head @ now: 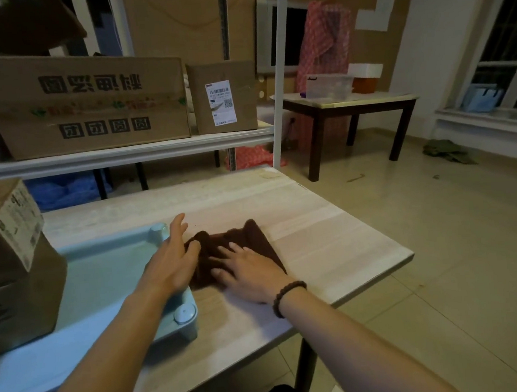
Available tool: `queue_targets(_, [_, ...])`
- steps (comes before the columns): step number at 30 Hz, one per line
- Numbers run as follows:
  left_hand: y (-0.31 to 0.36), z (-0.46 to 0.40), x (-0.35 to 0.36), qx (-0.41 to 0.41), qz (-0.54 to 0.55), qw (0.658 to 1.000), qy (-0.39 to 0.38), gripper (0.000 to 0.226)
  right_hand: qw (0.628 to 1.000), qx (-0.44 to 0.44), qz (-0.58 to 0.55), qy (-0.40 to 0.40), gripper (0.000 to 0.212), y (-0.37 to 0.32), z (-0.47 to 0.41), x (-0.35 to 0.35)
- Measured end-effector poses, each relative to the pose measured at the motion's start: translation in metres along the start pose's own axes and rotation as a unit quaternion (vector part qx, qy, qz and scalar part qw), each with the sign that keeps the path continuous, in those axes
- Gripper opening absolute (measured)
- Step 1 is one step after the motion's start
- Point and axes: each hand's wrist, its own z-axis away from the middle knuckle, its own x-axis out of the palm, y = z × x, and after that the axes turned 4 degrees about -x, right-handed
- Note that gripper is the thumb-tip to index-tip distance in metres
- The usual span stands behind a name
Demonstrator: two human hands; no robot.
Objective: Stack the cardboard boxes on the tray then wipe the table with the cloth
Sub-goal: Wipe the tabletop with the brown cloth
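A light blue tray (102,276) lies on the left of the pale wooden table (316,240). Cardboard boxes (12,261) stand stacked in the tray's left part, a smaller labelled one on top of a larger dark one. A brown cloth (242,237) lies crumpled on the table just right of the tray. My right hand (251,272) rests flat on the cloth, fingers spread. My left hand (171,258) hovers over the tray's right rim, its thumb touching the cloth's left edge, fingers apart.
A white shelf (124,153) behind the table carries a big printed carton (82,101) and a smaller labelled box (223,96). A dark-legged table (349,105) with containers stands at the back right. The table's right edge (407,255) drops to tiled floor.
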Motion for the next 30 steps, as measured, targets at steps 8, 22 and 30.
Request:
queue_targets(8, [-0.001, 0.004, -0.001, 0.003, -0.011, 1.000, -0.011, 0.061, 0.963, 0.254, 0.017, 0.091, 0.042, 0.099, 0.081, -0.042])
queue_targets(22, [-0.002, 0.002, 0.000, -0.006, -0.010, 1.000, 0.006, 0.052, 0.999, 0.006, 0.019, 0.040, 0.051, -0.038, 0.029, 0.020])
queue_targets(30, [-0.001, 0.006, -0.002, -0.004, -0.007, 1.000, -0.002, 0.053, 0.960, 0.262, 0.061, 0.073, 0.042, 0.106, 0.085, -0.028])
